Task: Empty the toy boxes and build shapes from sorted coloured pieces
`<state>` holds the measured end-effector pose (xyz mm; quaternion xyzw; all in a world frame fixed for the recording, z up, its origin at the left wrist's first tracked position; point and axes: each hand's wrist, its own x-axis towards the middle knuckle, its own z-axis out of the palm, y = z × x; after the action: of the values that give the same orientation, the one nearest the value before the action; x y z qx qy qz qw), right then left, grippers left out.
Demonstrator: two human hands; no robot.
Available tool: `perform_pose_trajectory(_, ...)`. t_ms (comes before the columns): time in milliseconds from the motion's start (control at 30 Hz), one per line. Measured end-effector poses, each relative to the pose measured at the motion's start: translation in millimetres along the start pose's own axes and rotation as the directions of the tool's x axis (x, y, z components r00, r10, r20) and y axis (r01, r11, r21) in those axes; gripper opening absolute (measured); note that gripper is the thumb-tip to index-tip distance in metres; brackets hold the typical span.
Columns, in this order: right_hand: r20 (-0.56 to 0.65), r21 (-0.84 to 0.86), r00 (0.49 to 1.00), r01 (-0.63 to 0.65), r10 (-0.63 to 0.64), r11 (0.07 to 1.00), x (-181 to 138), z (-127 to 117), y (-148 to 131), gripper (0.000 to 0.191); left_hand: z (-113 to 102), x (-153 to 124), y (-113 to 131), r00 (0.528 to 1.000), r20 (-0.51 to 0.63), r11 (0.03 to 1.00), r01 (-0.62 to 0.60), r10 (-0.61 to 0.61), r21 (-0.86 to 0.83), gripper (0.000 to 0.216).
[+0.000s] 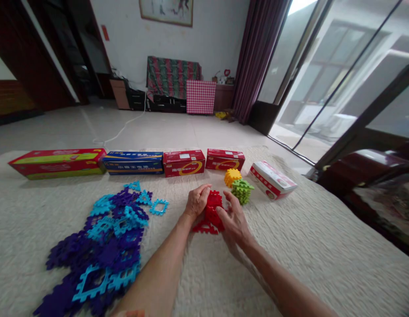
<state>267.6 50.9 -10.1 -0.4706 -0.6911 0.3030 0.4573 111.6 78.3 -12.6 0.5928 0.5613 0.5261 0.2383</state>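
Several red interlocking plastic pieces (213, 213) with toothed edges are bunched on the quilted surface in front of me, some stacked and some lying flat at the near side. My left hand (196, 203) is curled against their left side, its fingers closed together. From the right, my right hand (236, 216) grips them, thumb on the red plastic and fingers bent around the far side. Just beyond that hand sit a stack of green toothed pieces (242, 192) and a yellow stack (233, 177). My palms hide part of the red pieces.
A loose pile of purple pieces (114, 253) and light-blue pieces (102, 226) spreads at the left. Along the back stand a long red-green box (59, 164), a blue box (133, 164), two red boxes (184, 164) (225, 159) and a white-red box (273, 179).
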Motion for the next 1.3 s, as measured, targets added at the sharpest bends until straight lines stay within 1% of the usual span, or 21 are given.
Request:
perform_pose_trajectory(100, 0.099, 0.018, 0.994, 0.039, -0.040, 0.999, 27.2, 2.4, 0.6, 0.053, 0.9, 1.2, -0.3, 0.999, -0.040, 1.000, 0.019, -0.019, 0.001, 0.034)
perform_pose_trajectory(200, 0.178, 0.007, 0.983, 0.052, -0.053, 0.999, 40.9, 4.5, 3.0, 0.047, 1.9, 2.1, -0.9, 0.995, -0.091, 0.998, 0.046, -0.042, 0.039, 0.035)
perform_pose_trajectory(333, 0.210, 0.000, 0.974, 0.091, -0.089, 0.996, 38.8, 2.2, 9.2, 0.039, 2.0, 2.6, -1.9, 0.997, -0.063, 0.996, 0.050, -0.046, 0.074, 0.037)
perform_pose_trajectory(500, 0.272, 0.033, 0.952, 0.134, -0.138, 0.990, 34.5, -3.3, 11.6, 0.035, -0.7, 3.1, -3.3, 0.998, -0.023, 0.998, 0.054, -0.053, 0.028, 0.035)
perform_pose_trajectory(600, 0.329, 0.049, 0.927, 0.172, -0.178, 0.984, 33.2, -4.9, 7.3, 0.033, -2.6, 3.7, -3.4, 0.998, -0.016, 0.997, 0.066, -0.066, -0.035, 0.033)
perform_pose_trajectory(667, 0.362, 0.062, 0.913, 0.180, -0.190, 0.982, 31.9, -6.5, 3.7, 0.031, -4.0, 4.3, -2.8, 0.992, -0.040, 0.986, 0.116, -0.121, -0.123, 0.034)
perform_pose_trajectory(733, 0.400, 0.060, 0.896, 0.186, -0.194, 0.981, 30.9, -9.4, 0.7, 0.032, -5.3, 5.4, -2.2, 0.973, -0.101, 0.957, 0.178, -0.205, -0.227, 0.036)
perform_pose_trajectory(833, 0.473, 0.070, 0.854, 0.206, -0.215, 0.976, 32.0, -16.9, -1.9, 0.044, -6.6, 7.8, -2.0, 0.937, -0.196, 0.917, 0.214, -0.290, -0.336, 0.037)
perform_pose_trajectory(900, 0.523, 0.099, 0.822, 0.203, -0.224, 0.974, 35.0, -22.4, -2.3, 0.054, -6.8, 9.5, -2.7, 0.926, -0.219, 0.904, 0.212, -0.307, -0.372, 0.036)
perform_pose_trajectory(967, 0.571, 0.127, 0.786, 0.199, -0.236, 0.972, 38.9, -26.4, -2.4, 0.057, -6.5, 11.0, -3.8, 0.922, -0.222, 0.893, 0.212, -0.317, -0.396, 0.036)
perform_pose_trajectory(1033, 0.614, 0.143, 0.745, 0.221, -0.262, 0.965, 42.1, -27.7, -3.0, 0.050, -6.2, 11.6, -4.7, 0.919, -0.223, 0.886, 0.214, -0.325, -0.411, 0.036)
perform_pose_trajectory(1100, 0.635, 0.144, 0.717, 0.255, -0.287, 0.956, 43.9, -26.7, -4.4, 0.035, -5.9, 11.6, -5.0, 0.919, -0.222, 0.883, 0.213, -0.327, -0.418, 0.036)
perform_pose_trajectory(1167, 0.634, 0.137, 0.716, 0.270, -0.294, 0.953, 44.5, -24.8, -6.1, 0.024, -5.8, 11.1, -4.8, 0.921, -0.211, 0.882, 0.216, -0.327, -0.419, 0.037)
perform_pose_trajectory(1233, 0.622, 0.143, 0.725, 0.266, -0.296, 0.953, 44.7, -23.6, -7.3, 0.019, -5.8, 10.7, -4.4, 0.925, -0.199, 0.885, 0.222, -0.325, -0.410, 0.038)
perform_pose_trajectory(1300, 0.628, 0.156, 0.722, 0.248, -0.290, 0.956, 45.2, -23.6, -8.3, 0.016, -5.8, 10.8, -4.4, 0.926, -0.194, 0.887, 0.225, -0.324, -0.403, 0.038)
